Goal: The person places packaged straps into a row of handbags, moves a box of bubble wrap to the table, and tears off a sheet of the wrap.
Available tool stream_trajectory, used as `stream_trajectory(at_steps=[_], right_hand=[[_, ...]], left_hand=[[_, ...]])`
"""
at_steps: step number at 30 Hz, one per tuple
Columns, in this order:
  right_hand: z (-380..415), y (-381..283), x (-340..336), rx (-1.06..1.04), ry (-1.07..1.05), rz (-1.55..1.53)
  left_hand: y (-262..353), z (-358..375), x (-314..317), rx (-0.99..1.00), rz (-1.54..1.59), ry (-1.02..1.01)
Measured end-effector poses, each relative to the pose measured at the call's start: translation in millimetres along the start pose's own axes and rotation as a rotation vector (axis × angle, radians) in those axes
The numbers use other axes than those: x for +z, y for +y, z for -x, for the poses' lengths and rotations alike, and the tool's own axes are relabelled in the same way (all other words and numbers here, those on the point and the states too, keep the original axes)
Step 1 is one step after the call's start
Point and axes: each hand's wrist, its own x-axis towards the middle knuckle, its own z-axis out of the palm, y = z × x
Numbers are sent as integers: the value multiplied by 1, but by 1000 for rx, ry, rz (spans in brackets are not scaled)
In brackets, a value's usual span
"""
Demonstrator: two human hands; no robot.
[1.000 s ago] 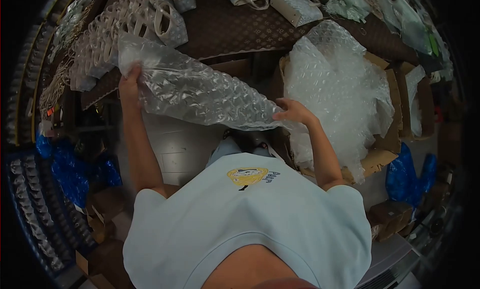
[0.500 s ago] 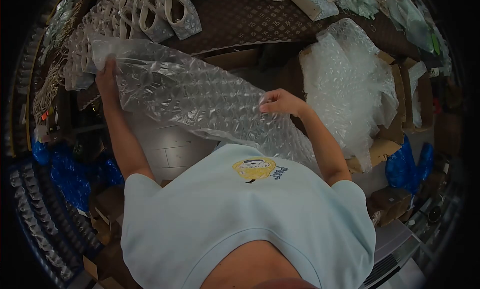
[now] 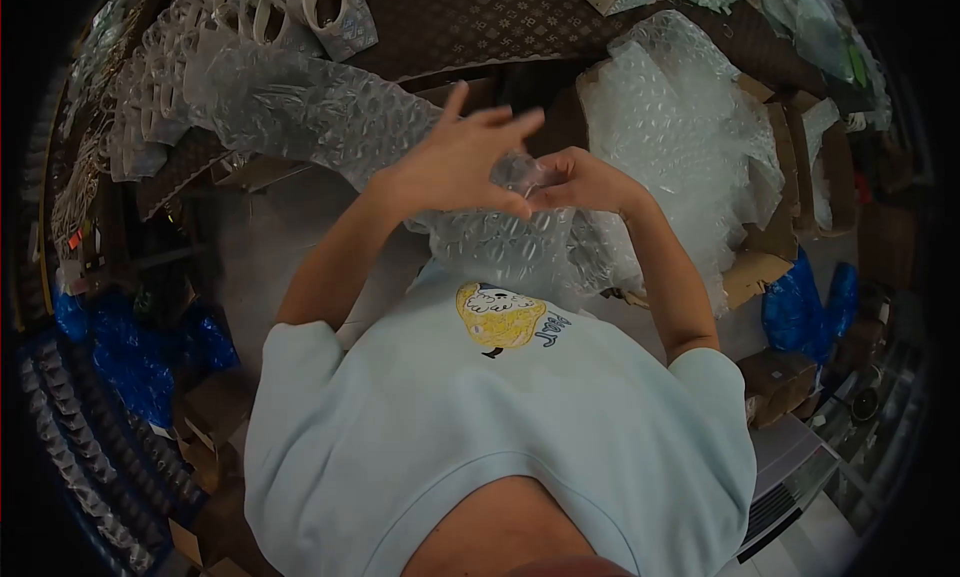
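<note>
A long sheet of clear bubble wrap (image 3: 320,112) runs from the bags at the upper left down to the front of the shirt. My left hand (image 3: 465,162) is over the middle of the sheet, its fingers spread and holding nothing. Close to its right, my right hand (image 3: 580,180) pinches a bunched edge of the wrap between thumb and fingers. Part of the sheet hangs below both hands, against the shirt.
Patterned bags with light handles (image 3: 340,22) stand at the upper left on a brown patterned cover (image 3: 470,22). A cardboard box (image 3: 755,277) at the right holds more bubble wrap (image 3: 680,137). Blue plastic bundles (image 3: 130,352) lie low on both sides.
My left hand has let go of the sheet's far left end and moved right, close to my right hand. The sheet's left end now rests over the bags. The view has shifted slightly.
</note>
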Motion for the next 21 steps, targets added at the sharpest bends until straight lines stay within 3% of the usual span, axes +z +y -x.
stream_trajectory(at_steps=[1,2,4,6,10,12,21], right_hand=[[7,3,-3,2,3,2],[13,8,-7,11,15,57],[23,25,-8,13,34,108],[28,42,-5,132,-12,90],[40,37,-10,77,39,-12],[37,46,-17,-1,-39,-43],[28,36,-14,40,-48,-33]], left_hand=[[-1,-7,15,-39,111,-311],[-4,-10,20,-29,106,-315],[-14,-7,21,-299,457,-454],[-28,0,24,-313,477,-434],[-42,8,27,-327,565,-358],[-40,11,21,-347,594,-339],[-55,38,22,-425,706,-269]])
